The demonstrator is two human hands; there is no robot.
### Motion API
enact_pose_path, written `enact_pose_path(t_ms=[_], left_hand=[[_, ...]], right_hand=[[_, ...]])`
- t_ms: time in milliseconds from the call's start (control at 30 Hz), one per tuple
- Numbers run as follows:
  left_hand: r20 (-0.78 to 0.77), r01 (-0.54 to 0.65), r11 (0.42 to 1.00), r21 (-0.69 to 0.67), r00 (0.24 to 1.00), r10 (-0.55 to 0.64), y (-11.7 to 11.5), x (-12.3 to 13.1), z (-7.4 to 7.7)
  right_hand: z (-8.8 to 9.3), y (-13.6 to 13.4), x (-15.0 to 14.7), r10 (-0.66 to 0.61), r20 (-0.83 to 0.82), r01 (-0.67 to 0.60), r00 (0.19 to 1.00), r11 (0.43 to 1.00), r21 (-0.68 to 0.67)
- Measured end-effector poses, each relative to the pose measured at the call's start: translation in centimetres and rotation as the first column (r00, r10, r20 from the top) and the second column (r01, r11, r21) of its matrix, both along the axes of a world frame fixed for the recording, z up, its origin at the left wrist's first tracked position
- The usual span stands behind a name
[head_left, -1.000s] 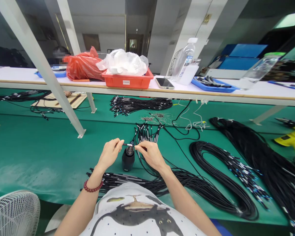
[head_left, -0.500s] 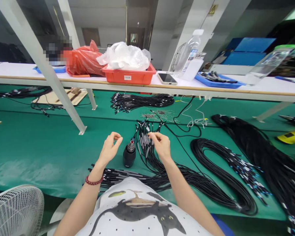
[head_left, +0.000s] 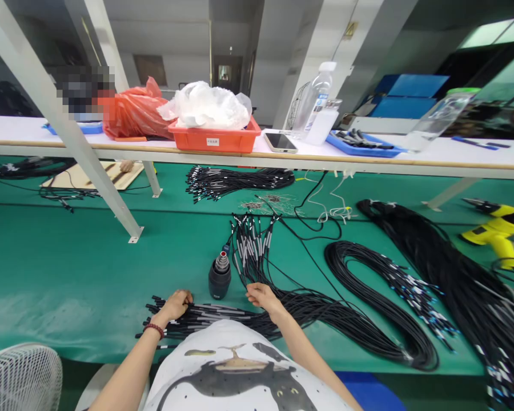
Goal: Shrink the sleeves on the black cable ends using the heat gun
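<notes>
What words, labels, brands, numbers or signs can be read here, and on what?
No text reads with certainty.
White label on the red plastic tray: dark characters, too small.
Label on the clear plastic bottle: too blurred.
Yellow sign on the pillar: no wording legible.
Black heat gun: small pale mark near its base, too small.

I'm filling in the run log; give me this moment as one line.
Left hand: at near cable bundle | Right hand: at fanned cables, grip unclear | Black nozzled tool: upright, untouched | Yellow tool: far right
</notes>
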State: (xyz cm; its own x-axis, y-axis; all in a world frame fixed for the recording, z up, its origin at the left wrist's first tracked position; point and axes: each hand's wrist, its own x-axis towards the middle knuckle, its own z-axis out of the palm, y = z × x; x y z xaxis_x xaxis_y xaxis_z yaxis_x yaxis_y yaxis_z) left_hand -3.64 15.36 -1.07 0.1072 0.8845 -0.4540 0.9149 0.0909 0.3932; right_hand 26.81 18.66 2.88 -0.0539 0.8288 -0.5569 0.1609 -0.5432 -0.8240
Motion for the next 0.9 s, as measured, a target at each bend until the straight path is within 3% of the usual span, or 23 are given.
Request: enact_pose_path(t_ms=[233,633,767,900], left_hand=[[-0.106,0.097,0.995,0.006,0.990,-0.096,-0.3,-0.5,0.1],[-0.237,0.250,0.968,0.026,0.942,-0.237,-1.8,-0.4,2.8],[-0.225,0.235,0.970,0.054,0.950,-0.218,-2.3,-1.5,5.3],[-0.147,0.234,0.968,0.096,0.965,-0.219,-3.2,-2.1,10.5]], right_hand=[[-0.3,0.1,-0.7,0.092,-0.061,-0.090,0.994,0.995,0.033],[-0.6,-0.8,0.2,0.121,-0.035,-0.119,0.992,0.991,0.056],[0.4,-0.7,1.0,0.109,-0.016,-0.107,0.994,0.991,0.076],[3.1,-0.3,2.5,0.125,-0.018,-0.121,0.992,0.983,0.141]])
